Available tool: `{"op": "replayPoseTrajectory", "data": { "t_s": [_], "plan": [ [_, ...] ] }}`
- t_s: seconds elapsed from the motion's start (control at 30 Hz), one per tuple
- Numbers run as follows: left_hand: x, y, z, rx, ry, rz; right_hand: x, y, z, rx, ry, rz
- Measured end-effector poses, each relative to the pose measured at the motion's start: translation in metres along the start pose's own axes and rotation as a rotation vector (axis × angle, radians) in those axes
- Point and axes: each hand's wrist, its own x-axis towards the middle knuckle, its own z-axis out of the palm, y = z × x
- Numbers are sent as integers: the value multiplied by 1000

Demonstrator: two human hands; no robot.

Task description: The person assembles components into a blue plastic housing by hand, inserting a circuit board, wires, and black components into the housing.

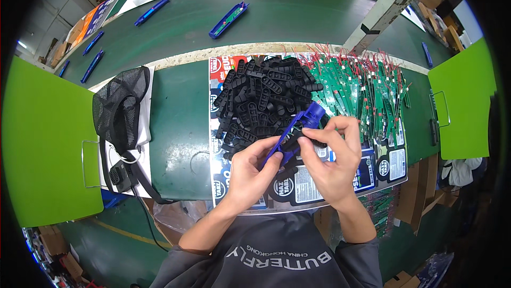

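While blue casing [305, 117] is held tilted at frame centre, clamped by left fingers [273, 161], right fingers [326, 136] are nearly pinched at its opening; what is gripped cannot be told. If left hold slackens, casing could be dropped onto nearby black parts [271, 85].

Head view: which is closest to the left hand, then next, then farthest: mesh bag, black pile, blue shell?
1. Blue shell: held in the left hand.
2. Black pile: just beyond that hand.
3. Mesh bag: off to the left.
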Motion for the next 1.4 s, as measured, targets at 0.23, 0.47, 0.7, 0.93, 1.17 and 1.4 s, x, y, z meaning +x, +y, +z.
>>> {"op": "replayPoseTrajectory", "data": {
  "t_s": [0.23, 0.47, 0.7, 0.93, 1.17, 1.4],
  "plan": [
    [2, 4, 6, 127, 137, 83, -2, -6, 11, -268, 47, -110],
    [-4, 7, 5, 554, 193, 456, -15, 2, 12, 351, 79, 402],
    [-9, 0, -4, 210, 165, 127, -10, 35, -20, 488, -211, 307],
    [-9, -4, -10, 190, 141, 122, 38, 100, -63, -291, -28, 232],
    [-11, -2, -8, 178, 134, 75, 95, 115, -24, -560, -251, 35],
    [-11, -1, -9, 184, 120, 101, 115, 132, -16, -566, -431, 282]
  ]
}}
